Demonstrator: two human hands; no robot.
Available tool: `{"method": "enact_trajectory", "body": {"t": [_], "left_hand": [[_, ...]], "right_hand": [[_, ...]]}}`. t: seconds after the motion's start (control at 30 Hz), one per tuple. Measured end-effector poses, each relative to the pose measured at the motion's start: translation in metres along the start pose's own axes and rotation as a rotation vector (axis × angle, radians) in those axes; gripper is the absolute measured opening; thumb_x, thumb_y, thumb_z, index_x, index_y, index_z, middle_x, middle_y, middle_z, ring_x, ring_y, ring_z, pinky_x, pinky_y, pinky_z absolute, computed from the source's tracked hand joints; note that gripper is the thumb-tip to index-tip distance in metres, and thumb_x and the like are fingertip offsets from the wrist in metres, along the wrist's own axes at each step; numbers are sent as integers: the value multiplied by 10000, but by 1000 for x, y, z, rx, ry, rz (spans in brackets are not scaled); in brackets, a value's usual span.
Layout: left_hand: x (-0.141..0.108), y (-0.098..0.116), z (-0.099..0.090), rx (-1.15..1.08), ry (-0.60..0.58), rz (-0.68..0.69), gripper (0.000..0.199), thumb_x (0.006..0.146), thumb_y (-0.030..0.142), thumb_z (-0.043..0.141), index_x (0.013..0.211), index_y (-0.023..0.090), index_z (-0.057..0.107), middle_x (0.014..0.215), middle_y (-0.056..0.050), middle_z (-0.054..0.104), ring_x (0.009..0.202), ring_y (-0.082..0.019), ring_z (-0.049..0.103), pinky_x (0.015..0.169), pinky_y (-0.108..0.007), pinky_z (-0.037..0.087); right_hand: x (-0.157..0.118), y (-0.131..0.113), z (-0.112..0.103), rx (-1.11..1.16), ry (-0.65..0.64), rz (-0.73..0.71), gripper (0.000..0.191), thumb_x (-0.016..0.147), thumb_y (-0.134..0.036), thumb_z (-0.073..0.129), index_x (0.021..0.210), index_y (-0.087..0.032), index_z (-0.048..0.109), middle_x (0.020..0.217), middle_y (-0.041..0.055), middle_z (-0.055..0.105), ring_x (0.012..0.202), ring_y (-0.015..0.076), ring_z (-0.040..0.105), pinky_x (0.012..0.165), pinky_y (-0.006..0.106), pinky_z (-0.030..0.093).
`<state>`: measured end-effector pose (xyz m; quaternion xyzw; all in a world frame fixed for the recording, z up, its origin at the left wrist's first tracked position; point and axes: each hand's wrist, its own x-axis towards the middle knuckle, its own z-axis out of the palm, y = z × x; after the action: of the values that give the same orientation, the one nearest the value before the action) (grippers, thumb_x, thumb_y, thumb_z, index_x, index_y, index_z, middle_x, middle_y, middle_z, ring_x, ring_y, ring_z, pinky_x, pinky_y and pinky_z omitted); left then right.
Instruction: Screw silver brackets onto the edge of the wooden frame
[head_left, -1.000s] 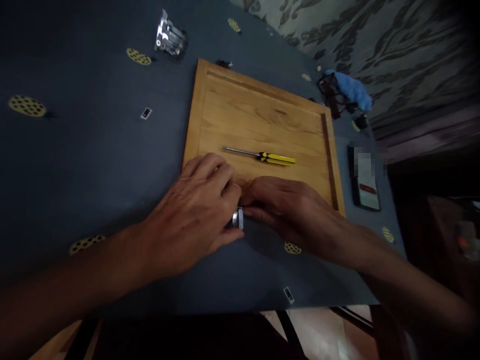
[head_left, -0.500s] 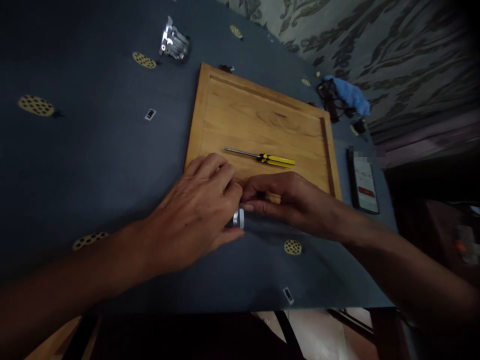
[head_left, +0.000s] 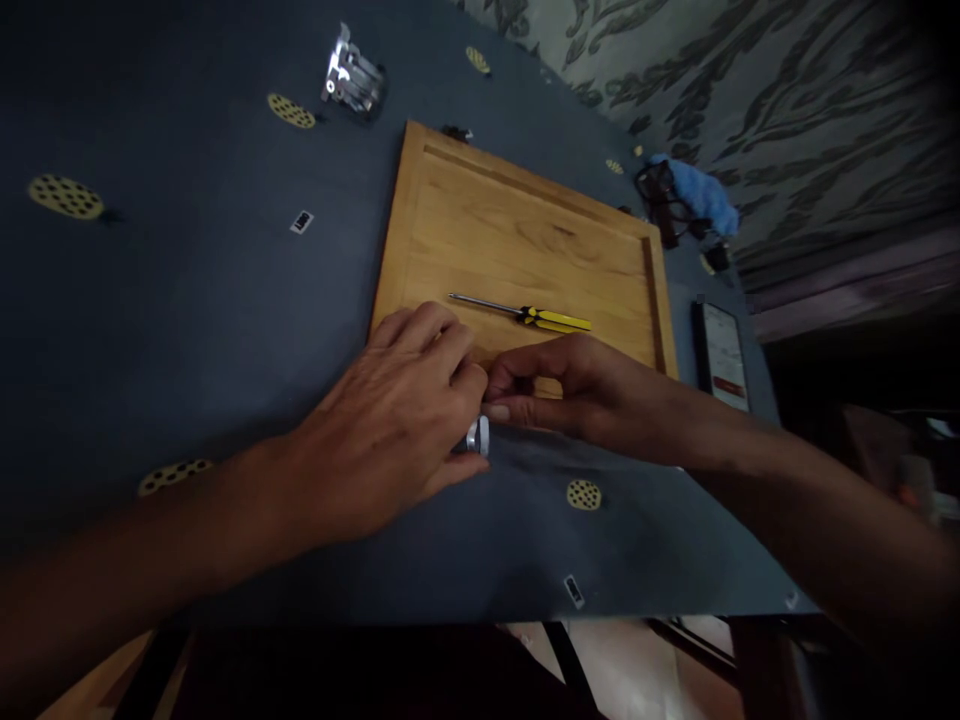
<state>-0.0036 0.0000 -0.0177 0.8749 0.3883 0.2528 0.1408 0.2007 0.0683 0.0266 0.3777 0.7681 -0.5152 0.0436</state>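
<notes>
My left hand [head_left: 397, 415] lies over the near-left edge of a framed wooden cabinet door [head_left: 397, 230]. Its fingers curl round a silver metal cabinet hinge [head_left: 482, 437], most of which the hand covers. My right hand [head_left: 570, 395] meets it at the door's near edge, thumb and index finger pinched together just above the visible end of the hinge. Whatever sits in that pinch is too small or hidden to make out. A screwdriver [head_left: 555, 319] with a yellow and black handle rests on the door beyond both hands, its tip pointing left.
More silver hinges [head_left: 352, 80] stand at the far left of the blue patterned tablecloth [head_left: 187, 270]. Small dark items [head_left: 457, 134] lie behind the door. Beyond its right side are a blue cloth [head_left: 701, 195], dark glasses [head_left: 660, 200] and a phone [head_left: 720, 350].
The view has shifted slightly. Both hands stay in nearly the same place, the right wrist and forearm turned a little, and the pinch is still closed.
</notes>
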Motion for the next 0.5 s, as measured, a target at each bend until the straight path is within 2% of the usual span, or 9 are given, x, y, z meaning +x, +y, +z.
{"method": "enact_trajectory", "body": {"t": [0.13,0.2,0.27,0.37,0.5], "left_hand": [[0,0,0,-8,3,-3,345,814,353,849,953,92,672,1033,-123,629,1125,-329,550,1034,-503,498],[-1,0,0,-10,0,-7,321,829,341,835,966,102,671,1039,-118,629,1122,-320,549,1026,-495,501],[0,1,-1,-8,-5,-14,299,834,331,829,964,112,672,1045,-117,634,1116,-317,551,1008,-492,510],[0,2,-1,0,-7,-19,293,823,330,836,934,110,676,1035,-127,645,1092,-326,564,971,-504,527],[2,3,-1,8,0,-33,251,825,305,822,912,122,675,1011,-121,654,1078,-323,568,958,-509,536]], "right_hand": [[-1,3,-2,7,-8,11,258,936,-396,649,784,-189,670,636,-50,540,571,93,444,530,233,370],[-6,7,-1,-26,28,-3,266,949,-408,642,793,-195,670,665,-37,585,590,105,499,545,241,399],[-14,13,0,-126,126,-73,244,967,-398,632,823,-204,664,710,-21,635,631,123,569,578,254,437],[-26,22,6,-400,306,-211,161,1004,-307,579,888,-215,643,752,8,655,671,153,612,613,285,456],[-37,33,16,-624,412,-303,174,1038,-238,502,909,-218,616,768,39,642,690,181,614,616,309,462]]}}
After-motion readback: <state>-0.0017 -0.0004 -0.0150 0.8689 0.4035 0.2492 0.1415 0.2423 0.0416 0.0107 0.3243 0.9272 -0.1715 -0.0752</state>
